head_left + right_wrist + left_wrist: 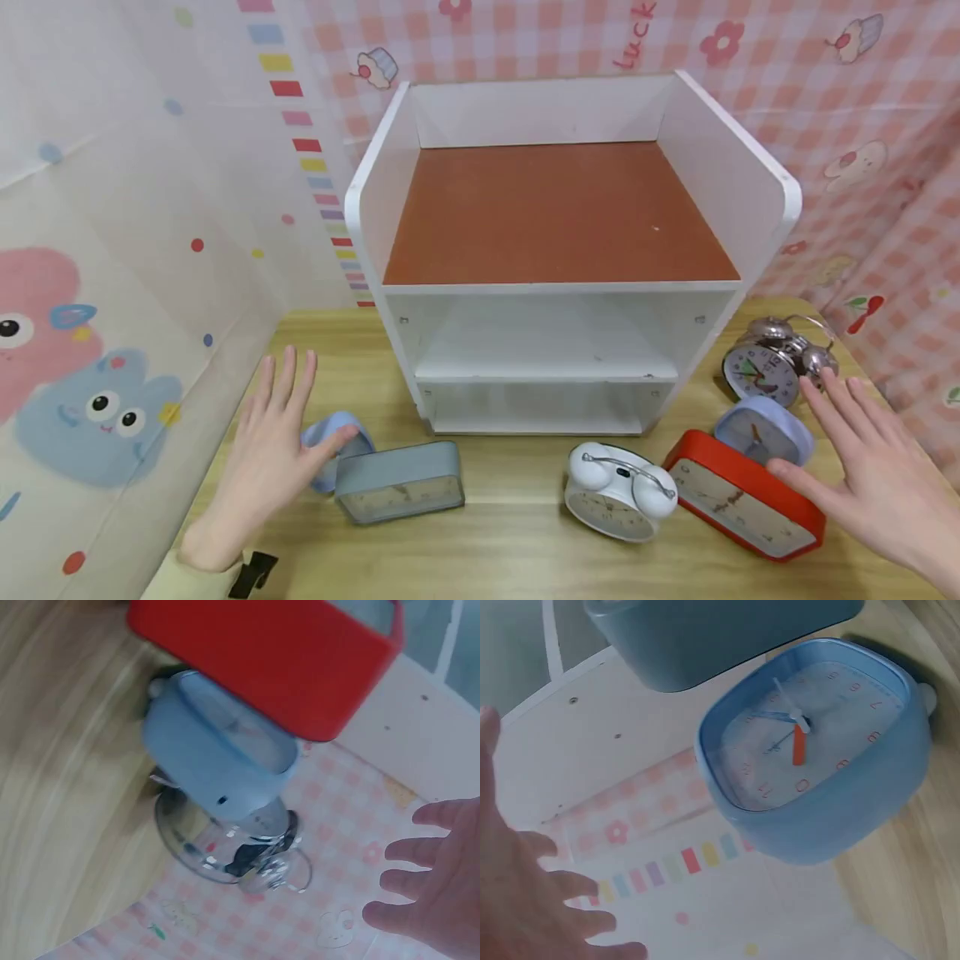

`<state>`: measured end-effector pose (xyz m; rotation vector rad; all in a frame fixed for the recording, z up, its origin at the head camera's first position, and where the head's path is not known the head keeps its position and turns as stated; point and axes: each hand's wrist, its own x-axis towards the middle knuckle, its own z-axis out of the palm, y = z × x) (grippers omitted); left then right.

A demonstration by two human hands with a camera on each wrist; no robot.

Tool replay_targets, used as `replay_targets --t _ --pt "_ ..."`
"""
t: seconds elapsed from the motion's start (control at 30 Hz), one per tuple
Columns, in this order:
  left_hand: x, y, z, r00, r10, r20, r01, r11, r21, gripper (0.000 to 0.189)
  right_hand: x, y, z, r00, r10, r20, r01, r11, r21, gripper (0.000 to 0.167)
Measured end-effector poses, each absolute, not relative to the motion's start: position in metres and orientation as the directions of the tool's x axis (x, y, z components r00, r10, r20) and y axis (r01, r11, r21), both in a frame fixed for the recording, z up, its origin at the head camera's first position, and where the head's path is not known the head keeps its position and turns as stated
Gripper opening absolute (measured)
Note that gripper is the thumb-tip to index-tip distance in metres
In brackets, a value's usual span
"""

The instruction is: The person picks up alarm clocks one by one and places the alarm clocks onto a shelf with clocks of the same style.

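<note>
My left hand (273,454), fingers straight and spread, hovers at the left beside a blue alarm clock (832,810) and a grey-green rectangular clock (401,479). In the head view the hand partly hides the blue one. On the other side my right hand (877,475) is spread too, holding nothing. Nearest to it are a red rectangular clock (750,492), a periwinkle-blue clock (765,429) and a silver twin-bell alarm clock (765,371) behind them. A white twin-bell alarm clock (618,492) stands left of the red one, tilted back.
A white shelf unit (547,287) with a brown top panel (555,212) and two lower compartments stands at the middle back of the wooden table (510,533). Pink checked cloth (555,42) hangs behind, and a white printed sheet (150,208) covers the left side.
</note>
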<state>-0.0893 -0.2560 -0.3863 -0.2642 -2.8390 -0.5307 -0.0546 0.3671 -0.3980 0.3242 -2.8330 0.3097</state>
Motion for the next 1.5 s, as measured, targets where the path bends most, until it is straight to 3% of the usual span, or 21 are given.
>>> replay_targets --t 0.23,0.63,0.97,1.5 --pt "-0.096 -0.259 -0.38 -0.89 0.12 0.44 0.367 0.761 0.535 0.094 -0.052 0.356 -0.391 -0.923 -0.218 0.318 -0.307 0.915 -0.262 0.105" --pt "-0.108 -0.256 -0.368 -0.795 0.078 0.602 0.49 0.667 0.561 0.08 -0.056 0.331 -0.383 -0.902 -0.271 0.336 -0.373 0.881 -0.292 0.106" --pt "-0.118 -0.247 -0.349 -0.767 0.037 0.641 0.561 0.524 0.641 0.072 -0.054 0.305 -0.38 -0.918 -0.284 0.276 -0.37 0.864 -0.341 0.107" --pt "-0.132 -0.222 -0.316 -0.759 0.026 0.651 0.59 0.45 0.67 0.067 -0.051 0.277 -0.384 -0.855 -0.377 0.357 -0.487 0.82 -0.3 0.113"
